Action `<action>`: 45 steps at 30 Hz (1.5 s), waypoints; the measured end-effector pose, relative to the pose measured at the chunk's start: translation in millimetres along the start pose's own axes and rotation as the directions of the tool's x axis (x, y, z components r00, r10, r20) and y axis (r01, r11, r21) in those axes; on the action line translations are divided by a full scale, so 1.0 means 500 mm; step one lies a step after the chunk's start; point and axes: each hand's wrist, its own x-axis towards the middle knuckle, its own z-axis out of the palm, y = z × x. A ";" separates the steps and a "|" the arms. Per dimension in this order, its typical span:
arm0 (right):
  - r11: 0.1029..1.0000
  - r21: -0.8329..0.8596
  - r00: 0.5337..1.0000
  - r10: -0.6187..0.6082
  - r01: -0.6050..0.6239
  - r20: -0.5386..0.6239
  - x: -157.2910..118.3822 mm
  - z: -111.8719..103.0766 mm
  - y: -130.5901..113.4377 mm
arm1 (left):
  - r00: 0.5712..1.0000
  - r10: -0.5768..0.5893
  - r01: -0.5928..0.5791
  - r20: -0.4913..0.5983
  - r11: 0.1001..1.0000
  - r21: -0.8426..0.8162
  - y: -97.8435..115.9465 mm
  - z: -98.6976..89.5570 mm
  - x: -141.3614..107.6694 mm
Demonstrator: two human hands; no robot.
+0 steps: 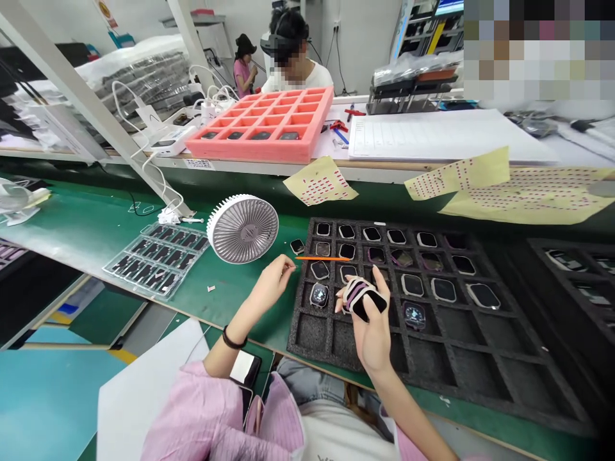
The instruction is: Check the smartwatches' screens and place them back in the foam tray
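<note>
My right hand (372, 339) is closed around a small stack of smartwatch cases (369, 307), with a black screen uppermost and pale and purple edges beneath. It is above a black foam tray (346, 336) whose compartments hold several watch cases; two screens, one a lit watch (319, 295) at the left, show dials. Left of the tray, my left hand (271, 282) has thumb and forefinger pinched together; whatever is between them is too small to make out. An orange stick (321, 258) lies across the tray, its left end close to those fingertips. Behind the hand sits a loose watch case (297, 246).
A white fan (243, 229) stands behind my left hand, beside a clear plastic tray (158, 256) of dark parts. The raised shelf bears a pink foam tray (259, 150) and paper sheets (432, 131). Yellow sticker sheets (321, 181) hang from its edge. A person (298, 70) sits opposite.
</note>
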 end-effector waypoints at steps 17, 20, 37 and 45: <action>0.997 -0.075 0.996 0.009 -0.016 -0.086 -0.002 -0.012 0.003 | 0.987 0.131 -0.157 -0.097 0.588 -0.794 0.177 0.061 -0.018; 0.995 -0.091 0.997 -0.039 0.032 -0.072 -0.003 -0.015 0.007 | 0.979 0.140 -0.201 -0.146 0.601 -0.774 0.185 0.070 -0.023; 0.953 -0.246 0.974 -0.206 0.179 -0.089 -0.014 -0.019 0.003 | 0.960 0.093 -0.265 -0.264 0.606 -0.750 0.225 0.140 -0.075; 0.949 -0.312 0.995 -0.072 0.046 -0.072 0.000 -0.056 -0.023 | 0.962 0.256 -0.242 -0.098 0.629 -0.739 0.198 0.111 -0.051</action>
